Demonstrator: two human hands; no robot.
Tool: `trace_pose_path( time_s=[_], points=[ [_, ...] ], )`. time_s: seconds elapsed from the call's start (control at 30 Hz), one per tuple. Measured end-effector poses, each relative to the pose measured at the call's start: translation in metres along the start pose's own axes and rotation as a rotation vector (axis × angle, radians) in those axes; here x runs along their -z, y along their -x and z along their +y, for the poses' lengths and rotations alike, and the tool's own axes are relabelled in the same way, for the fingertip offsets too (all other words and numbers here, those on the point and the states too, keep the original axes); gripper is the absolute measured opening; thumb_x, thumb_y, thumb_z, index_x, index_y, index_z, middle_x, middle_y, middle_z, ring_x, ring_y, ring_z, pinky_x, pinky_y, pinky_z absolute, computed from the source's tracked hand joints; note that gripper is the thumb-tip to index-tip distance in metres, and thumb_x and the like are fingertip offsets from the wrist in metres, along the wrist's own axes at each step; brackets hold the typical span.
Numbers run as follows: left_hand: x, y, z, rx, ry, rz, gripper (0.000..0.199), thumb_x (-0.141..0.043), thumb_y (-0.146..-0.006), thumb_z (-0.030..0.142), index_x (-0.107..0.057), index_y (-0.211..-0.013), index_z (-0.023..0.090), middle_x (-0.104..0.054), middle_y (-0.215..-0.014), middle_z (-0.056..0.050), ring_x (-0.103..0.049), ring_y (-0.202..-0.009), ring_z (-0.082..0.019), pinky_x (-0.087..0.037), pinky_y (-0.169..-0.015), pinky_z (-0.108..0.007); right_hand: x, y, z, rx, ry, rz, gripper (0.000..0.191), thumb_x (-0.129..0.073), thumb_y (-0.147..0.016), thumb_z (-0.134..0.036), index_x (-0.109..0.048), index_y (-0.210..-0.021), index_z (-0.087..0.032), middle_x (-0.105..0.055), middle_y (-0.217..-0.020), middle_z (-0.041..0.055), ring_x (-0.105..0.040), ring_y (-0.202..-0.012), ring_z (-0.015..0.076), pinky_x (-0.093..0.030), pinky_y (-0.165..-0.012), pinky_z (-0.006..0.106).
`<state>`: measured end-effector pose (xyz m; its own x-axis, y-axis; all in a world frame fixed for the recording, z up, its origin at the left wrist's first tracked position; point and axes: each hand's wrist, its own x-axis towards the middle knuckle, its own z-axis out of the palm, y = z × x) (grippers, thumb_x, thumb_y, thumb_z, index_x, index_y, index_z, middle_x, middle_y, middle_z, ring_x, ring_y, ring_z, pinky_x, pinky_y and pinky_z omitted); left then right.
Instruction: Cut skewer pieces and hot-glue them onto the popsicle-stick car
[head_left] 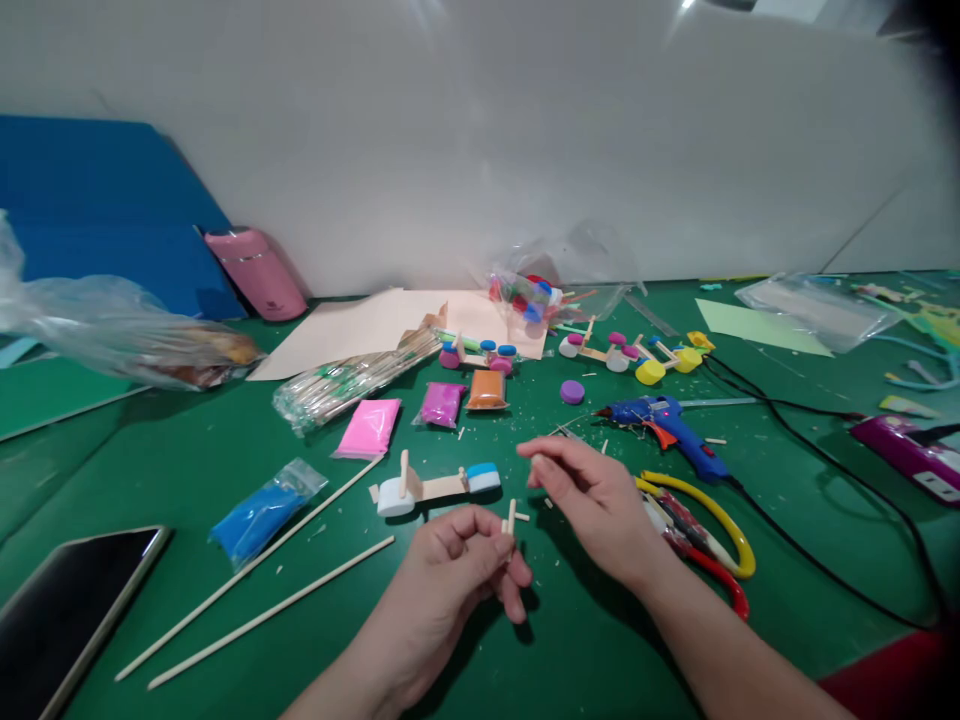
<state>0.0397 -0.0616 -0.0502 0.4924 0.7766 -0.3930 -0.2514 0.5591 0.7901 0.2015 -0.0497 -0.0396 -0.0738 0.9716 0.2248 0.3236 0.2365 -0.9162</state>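
Between its thumb and fingers, my left hand (461, 560) pinches short wooden sticks (512, 515), one standing upright against another. My right hand (589, 495) hovers just to the right, thumb and fingertips drawn together; whatever they hold, if anything, is too small to make out. Just beyond my left hand sits a small car-like model (435, 488) of a flat wooden stick with white and blue caps as wheels. Right of my right hand lie yellow- and red-handled pliers (731, 530), partly hidden by my forearm. Behind them rests a blue hot glue gun (660, 420).
Two long wooden sticks (274, 610) and a phone (75, 610) lie at the left. Clay packets (367, 428), bundled sticks (360, 375), a purple cap (571, 391) and other wheeled models (480, 355) are farther back. The glue gun's cord (832, 580) curves along the right, near a purple power strip (904, 450).
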Motion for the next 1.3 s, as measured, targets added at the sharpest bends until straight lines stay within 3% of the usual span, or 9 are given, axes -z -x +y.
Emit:
trace_pose_path(
  time_s=[0.13,0.3,0.47,0.77,0.87,0.93,1.03,1.17,1.3],
  points=[
    [0.000,0.000,-0.003,-0.007,0.009,0.020,0.012,-0.053,-0.079,0.023,-0.050,-0.072,0.013,-0.064,-0.061,-0.003,-0.055,-0.045,-0.009,-0.039,-0.050,-0.021,0.010,0.005,0.001,-0.023,0.091,0.086,0.013,-0.049,-0.082,-0.027,-0.060,-0.086,-0.020,-0.059,-0.073,-0.0006,-0.053,-0.064,0.0116,-0.042,-0.056,0.020],
    [0.002,0.000,-0.005,-0.036,0.014,0.021,0.011,-0.054,-0.078,0.022,-0.051,-0.072,0.013,-0.064,-0.061,-0.003,-0.055,-0.045,-0.009,-0.038,-0.050,-0.021,-0.004,0.013,0.000,-0.096,-0.006,-0.120,0.014,-0.048,-0.083,-0.026,-0.060,-0.083,-0.018,-0.060,-0.073,-0.0002,-0.053,-0.066,0.0118,-0.043,-0.058,0.020],
    [0.001,-0.002,-0.005,-0.057,0.010,0.004,0.012,-0.054,-0.078,0.022,-0.051,-0.070,0.013,-0.063,-0.060,-0.002,-0.055,-0.046,-0.009,-0.038,-0.053,-0.022,-0.016,0.016,0.000,-0.188,-0.152,-0.200,0.013,-0.050,-0.082,-0.026,-0.058,-0.082,-0.016,-0.056,-0.067,-0.0012,-0.050,-0.061,0.0107,-0.041,-0.054,0.019],
    [0.000,0.000,-0.003,-0.081,-0.052,0.012,0.013,-0.052,-0.079,0.023,-0.051,-0.071,0.013,-0.062,-0.060,-0.001,-0.054,-0.047,-0.009,-0.037,-0.053,-0.022,-0.012,0.016,-0.001,-0.052,-0.005,-0.178,0.014,-0.050,-0.082,-0.025,-0.061,-0.087,-0.019,-0.060,-0.080,0.0016,-0.055,-0.072,0.0137,-0.044,-0.063,0.023],
    [0.000,0.000,-0.003,-0.069,-0.038,0.024,0.013,-0.051,-0.080,0.024,-0.049,-0.072,0.013,-0.063,-0.061,-0.002,-0.054,-0.045,-0.008,-0.036,-0.051,-0.021,0.008,0.014,0.002,-0.020,0.193,-0.007,0.019,-0.048,-0.083,-0.028,-0.058,-0.097,-0.022,-0.061,-0.090,0.0026,-0.056,-0.077,0.0153,-0.045,-0.066,0.025],
    [0.002,-0.001,-0.003,-0.049,-0.013,0.020,0.013,-0.051,-0.080,0.024,-0.049,-0.072,0.014,-0.063,-0.061,-0.002,-0.054,-0.044,-0.008,-0.036,-0.050,-0.021,0.032,0.014,0.010,-0.009,0.375,0.186,0.019,-0.048,-0.082,-0.030,-0.058,-0.097,-0.023,-0.061,-0.094,0.0033,-0.056,-0.082,0.0172,-0.045,-0.069,0.027],
    [0.003,-0.002,-0.004,-0.026,0.027,-0.004,0.013,-0.051,-0.080,0.023,-0.049,-0.072,0.014,-0.064,-0.061,-0.002,-0.054,-0.043,-0.008,-0.037,-0.050,-0.021,0.075,0.017,0.030,-0.035,0.709,0.376,0.022,-0.048,-0.081,-0.031,-0.057,-0.099,-0.021,-0.060,-0.093,0.0052,-0.057,-0.078,0.0192,-0.045,-0.069,0.031],
    [0.004,-0.003,-0.006,-0.003,0.058,-0.020,0.013,-0.051,-0.081,0.023,-0.048,-0.072,0.014,-0.065,-0.063,-0.004,-0.056,-0.045,-0.009,-0.038,-0.051,-0.021,0.117,0.024,0.055,-0.169,1.027,0.347,0.036,-0.048,-0.076,-0.033,-0.052,-0.108,-0.015,-0.055,-0.098,0.0123,-0.056,-0.079,0.0245,-0.046,-0.064,0.034],
    [0.003,-0.002,-0.006,0.002,0.067,-0.031,0.012,-0.051,-0.081,0.023,-0.048,-0.073,0.014,-0.066,-0.064,-0.005,-0.058,-0.047,-0.010,-0.039,-0.051,-0.021,0.128,0.027,0.068,-0.280,1.086,0.235,0.040,-0.046,-0.075,-0.030,-0.049,-0.112,-0.014,-0.053,-0.101,0.0134,-0.057,-0.082,0.0249,-0.046,-0.070,0.036]
  ],
)
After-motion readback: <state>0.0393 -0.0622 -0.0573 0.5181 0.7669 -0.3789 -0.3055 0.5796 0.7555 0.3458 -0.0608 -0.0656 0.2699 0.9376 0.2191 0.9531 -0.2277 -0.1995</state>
